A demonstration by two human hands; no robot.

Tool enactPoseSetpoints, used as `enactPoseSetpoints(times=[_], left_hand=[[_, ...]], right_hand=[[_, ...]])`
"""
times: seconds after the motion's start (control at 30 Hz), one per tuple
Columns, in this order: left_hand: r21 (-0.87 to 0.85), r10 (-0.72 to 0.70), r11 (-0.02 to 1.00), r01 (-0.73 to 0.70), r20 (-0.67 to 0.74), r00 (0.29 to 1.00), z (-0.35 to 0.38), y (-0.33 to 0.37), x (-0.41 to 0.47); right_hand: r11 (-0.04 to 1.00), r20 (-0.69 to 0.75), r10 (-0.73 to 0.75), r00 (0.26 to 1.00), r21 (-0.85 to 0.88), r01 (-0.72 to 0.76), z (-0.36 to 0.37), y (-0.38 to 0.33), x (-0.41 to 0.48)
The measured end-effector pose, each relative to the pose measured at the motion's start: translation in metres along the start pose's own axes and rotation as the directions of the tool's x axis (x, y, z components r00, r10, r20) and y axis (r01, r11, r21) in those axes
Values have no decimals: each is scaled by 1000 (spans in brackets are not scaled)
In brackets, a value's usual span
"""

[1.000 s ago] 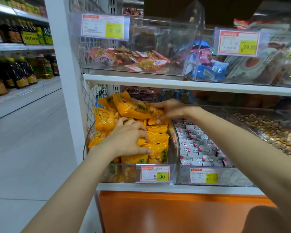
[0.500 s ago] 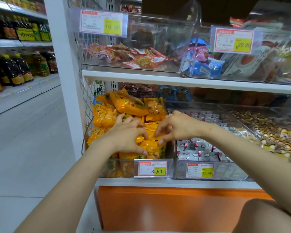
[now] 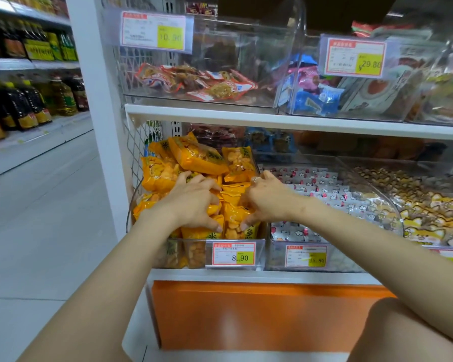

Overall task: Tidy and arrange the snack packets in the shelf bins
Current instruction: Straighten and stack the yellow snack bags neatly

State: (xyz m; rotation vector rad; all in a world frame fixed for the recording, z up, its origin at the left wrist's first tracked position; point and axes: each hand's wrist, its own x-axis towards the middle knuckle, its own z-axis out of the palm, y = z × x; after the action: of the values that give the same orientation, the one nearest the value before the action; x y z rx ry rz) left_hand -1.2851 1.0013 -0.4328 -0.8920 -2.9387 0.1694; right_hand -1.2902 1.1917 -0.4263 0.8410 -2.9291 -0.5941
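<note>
Orange snack packets (image 3: 194,158) are piled in the clear bin (image 3: 175,253) at the left end of the lower shelf, heaped higher at the back. My left hand (image 3: 194,205) lies over the front packets with fingers curled around them. My right hand (image 3: 266,202) grips the front packets from the right side, thumb low at the bin's front. Both hands press the same front stack between them. A ring shows on my right hand.
A neighbouring bin (image 3: 306,257) holds grey-white packets, and a bin further right (image 3: 424,210) holds yellow cartoon packets. The upper shelf (image 3: 272,117) carries clear bins of red and blue snacks. A white post (image 3: 100,100) stands left, with an aisle and oil bottles (image 3: 32,105) beyond.
My right hand has come forward from the back of the orange pile to the front packets, beside my left hand. The left hand has closed tighter on the front stack.
</note>
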Motion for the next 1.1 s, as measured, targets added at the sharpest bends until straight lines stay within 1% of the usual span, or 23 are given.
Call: enactPoseSetpoints(times=[0.03, 0.07, 0.1, 0.13, 0.17, 0.2, 0.23, 0.27, 0.3, 0.33, 0.4, 0.5, 0.53, 0.6, 0.67, 0.77, 0.87, 0.9, 0.93, 1.0, 1.03, 1.1], left_hand=[[-12, 3, 1000, -3, -11, 1000, 0, 0, -1], [-27, 6, 1000, -6, -26, 1000, 1, 0, -1], [-42, 9, 999, -11, -42, 999, 1, -1, -2], [-55, 14, 998, -17, -59, 998, 2, -2, -3], [-63, 22, 998, -27, -76, 997, 2, -3, -5], [-66, 32, 997, -39, -92, 995, 3, -3, -6], [-66, 42, 997, -49, -108, 993, 2, -4, -7], [-65, 51, 996, -59, -124, 991, 2, -4, -9], [-66, 58, 996, -67, -139, 989, 1, -4, -10], [-68, 62, 995, -73, -154, 986, 0, -5, -12], [-71, 63, 995, -76, -178, 982, -1, -7, -15], [-63, 62, 995, -76, -196, 979, -2, -13, -21], [-67, 58, 995, -73, -196, 979, -2, -16, -23], [-94, 49, 993, -68, -196, 979, -1, -19, -27], [-130, 43, 989, -69, -198, 979, 0, -22, -29], [-170, 31, 983, -66, -199, 979, 0, -25, -32], [-162, 3, 986, -35, -194, 981, -2, -27, -33], [-145, -8, 989, -19, -187, 982, -3, -27, -34], [-120, -19, 993, -3, -181, 983, -4, -27, -34], [-64, -40, 997, 30, -168, 985, -5, -26, -35], [-41, -51, 998, 45, -164, 985, -6, -24, -36], [-11, -73, 997, 72, -159, 985, -8, -21, -35]], right_hand=[[1000, -14, 10, 1000, -24, -11, 2, -2, 0], [1000, -31, 22, 999, -4, -22, 2, -2, 0], [996, -56, 32, 998, 90, -27, -1, -2, -2], [966, -102, 53, 993, 258, -26, -5, 1, -3], [891, -155, 94, 983, 454, -14, -9, 4, -3], [787, -225, 152, 962, 617, 20, -12, 7, 0], [707, -290, 209, 934, 705, 60, -15, 10, 6], [678, -338, 240, 910, 729, 91, -17, 12, 14], [674, -358, 241, 902, 731, 110, -20, 14, 23], [670, -350, 222, 910, 733, 118, -22, 15, 36], [664, -290, 156, 944, 738, 116, -28, 16, 60], [714, -198, 45, 979, 692, 107, -34, 15, 90], [727, -185, 39, 982, 679, 99, -36, 15, 95], [745, -204, 62, 977, 661, 91, -41, 19, 99], [741, -245, 55, 968, 660, 125, -44, 22, 92], [691, -295, 11, 955, 693, 206, -43, 30, 67], [626, -250, -48, 967, 747, 224, -39, 43, 30], [635, -244, -84, 966, 734, 240, -36, 46, 20], [676, -254, -115, 960, 689, 263, -32, 49, 13], [795, -289, -157, 944, 530, 295, -25, 50, 4], [850, -298, -166, 940, 440, 289, -22, 47, 2], [920, -303, -176, 937, 288, 266, -20, 41, -1]])
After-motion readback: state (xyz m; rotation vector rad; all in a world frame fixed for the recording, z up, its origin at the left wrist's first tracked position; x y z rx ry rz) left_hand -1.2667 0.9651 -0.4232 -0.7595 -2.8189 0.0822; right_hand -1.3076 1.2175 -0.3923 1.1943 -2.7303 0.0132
